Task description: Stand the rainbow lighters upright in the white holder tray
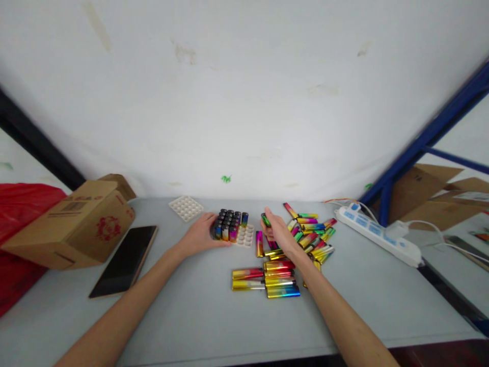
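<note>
My left hand [203, 233] is curved around the left side of a block of upright lighters [228, 224] with black tops, its thumb along the front. These lighters stand in a white tray with round-edged pockets [245, 236], whose right-hand pockets are bare. To the right of the tray, my right hand [278, 232] pinches a single green lighter [266, 219] just above the table. Under and beyond that hand lies a loose heap of shiny multicoloured lighters [311, 234]. Closer to me, several more lighters [280, 279] lie side by side in rows.
A second white tray [186, 208] lies by the wall. On the left are a dark tablet-like device [124, 261], a cardboard box [76, 224] and a red bag [26, 224]. A white power strip [378, 234] with cables runs along the right, near a blue frame post [385, 201].
</note>
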### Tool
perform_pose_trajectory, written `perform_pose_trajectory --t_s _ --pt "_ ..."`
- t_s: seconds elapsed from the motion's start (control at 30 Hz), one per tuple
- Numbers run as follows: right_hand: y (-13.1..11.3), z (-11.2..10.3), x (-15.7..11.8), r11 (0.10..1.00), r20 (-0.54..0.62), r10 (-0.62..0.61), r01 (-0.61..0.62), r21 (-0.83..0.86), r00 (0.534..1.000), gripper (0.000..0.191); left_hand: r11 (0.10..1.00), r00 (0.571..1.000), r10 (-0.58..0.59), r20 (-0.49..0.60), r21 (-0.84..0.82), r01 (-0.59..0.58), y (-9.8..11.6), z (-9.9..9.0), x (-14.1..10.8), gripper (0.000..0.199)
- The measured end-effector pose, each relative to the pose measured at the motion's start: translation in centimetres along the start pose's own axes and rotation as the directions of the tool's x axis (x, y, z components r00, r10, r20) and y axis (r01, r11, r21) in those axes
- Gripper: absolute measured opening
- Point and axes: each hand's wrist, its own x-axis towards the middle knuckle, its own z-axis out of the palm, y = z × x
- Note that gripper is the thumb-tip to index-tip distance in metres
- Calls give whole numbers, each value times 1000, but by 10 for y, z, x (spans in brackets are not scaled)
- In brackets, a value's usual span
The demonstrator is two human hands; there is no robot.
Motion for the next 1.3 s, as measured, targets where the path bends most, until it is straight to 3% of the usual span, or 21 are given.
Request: perform_pose_trajectory --t_s 0.13,0.3,0.53,0.73,0.83,1.03,1.3 --pt "-3 10 -1 977 -114 41 -63 -204 993 70 1000 1000 -5 14 2 5 -1 1 -1 78" --pt "-3 10 -2 865 -142 -55 -24 -501 988 38 1000 1000 6 4 -8 -6 1 0 -2 78" --pt "-6 14 -4 949 -199 42 -101 -298 979 69 1000 1000 19 -11 -24 -19 3 -2 -3 68" --pt "-5 15 -7 897 -214 -6 -89 -433 977 53 999 1000 14 -9 -29 -14 5 -3 -5 66" --pt "-6 15 -12 873 -233 -50 -71 -482 971 59 1000 1000 9 -1 -25 -9 6 -3 -5 66" --pt "-6 14 -19 878 -140 -218 132 -461 966 57 1000 1000 -1 14 -28 2 5 -2 -6 70" --pt "-1 13 -18 752 -79 -396 274 -600 915 30 1000 1000 16 12 -10 -15 5 0 -7 71"
